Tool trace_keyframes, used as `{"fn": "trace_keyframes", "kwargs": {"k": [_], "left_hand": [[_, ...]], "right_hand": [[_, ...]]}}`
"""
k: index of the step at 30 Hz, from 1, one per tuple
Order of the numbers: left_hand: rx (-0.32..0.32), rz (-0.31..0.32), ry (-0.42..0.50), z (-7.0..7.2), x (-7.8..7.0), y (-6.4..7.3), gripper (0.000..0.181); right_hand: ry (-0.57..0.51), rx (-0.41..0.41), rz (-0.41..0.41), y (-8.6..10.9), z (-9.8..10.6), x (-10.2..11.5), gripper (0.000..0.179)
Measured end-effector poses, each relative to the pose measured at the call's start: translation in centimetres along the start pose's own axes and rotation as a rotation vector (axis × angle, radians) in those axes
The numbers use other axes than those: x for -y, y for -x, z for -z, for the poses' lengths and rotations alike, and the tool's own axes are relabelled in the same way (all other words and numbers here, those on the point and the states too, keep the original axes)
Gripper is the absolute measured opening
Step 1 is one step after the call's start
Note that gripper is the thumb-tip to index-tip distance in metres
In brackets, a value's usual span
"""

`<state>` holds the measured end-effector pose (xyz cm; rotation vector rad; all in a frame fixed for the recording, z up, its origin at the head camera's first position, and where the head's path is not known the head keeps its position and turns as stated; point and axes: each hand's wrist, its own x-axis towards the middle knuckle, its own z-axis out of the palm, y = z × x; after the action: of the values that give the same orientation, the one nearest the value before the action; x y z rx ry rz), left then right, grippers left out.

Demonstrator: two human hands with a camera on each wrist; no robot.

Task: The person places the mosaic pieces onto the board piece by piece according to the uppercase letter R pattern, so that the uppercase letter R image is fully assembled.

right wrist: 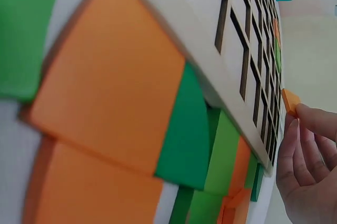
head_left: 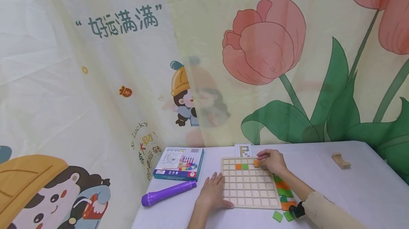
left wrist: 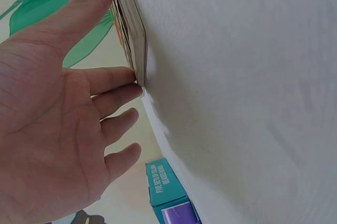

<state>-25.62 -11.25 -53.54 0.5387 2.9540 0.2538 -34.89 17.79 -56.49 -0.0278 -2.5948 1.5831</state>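
A wooden grid board (head_left: 249,190) lies on the white table. One orange tile (head_left: 238,167) and one green tile (head_left: 245,166) sit side by side in an upper row of its cells. My left hand (head_left: 211,193) rests against the board's left side and lower left corner; in the left wrist view its fingers are spread and nearly straight at the board's edge (left wrist: 139,40). Between thumb and fingertips, my right hand (head_left: 274,162) pinches another orange tile (right wrist: 290,102) over the board's upper right part. Whether that tile touches the board, I cannot tell.
Loose green and orange tiles (head_left: 282,185) lie along the board's right side, partly under the right forearm. A patterned card (head_left: 243,150) is behind the board. To the left are a box (head_left: 179,163) and a purple tube (head_left: 169,192). A small wooden piece (head_left: 341,161) stands far right.
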Motion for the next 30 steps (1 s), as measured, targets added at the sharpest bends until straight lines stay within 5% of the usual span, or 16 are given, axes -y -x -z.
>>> {"fn": "trace_keyframes", "kwargs": {"k": [15, 30], "left_hand": [[0.005, 0.008, -0.022, -0.2, 0.0, -0.1, 0.11], [-0.001, 0.016, -0.019, -0.2, -0.1, -0.1, 0.111]], "right_hand": [[0.079, 0.025, 0.06, 0.0, -2.2, 0.3, 0.015], [0.15, 0.035, 0.099, 0.2, -1.7, 0.7, 0.01]]}}
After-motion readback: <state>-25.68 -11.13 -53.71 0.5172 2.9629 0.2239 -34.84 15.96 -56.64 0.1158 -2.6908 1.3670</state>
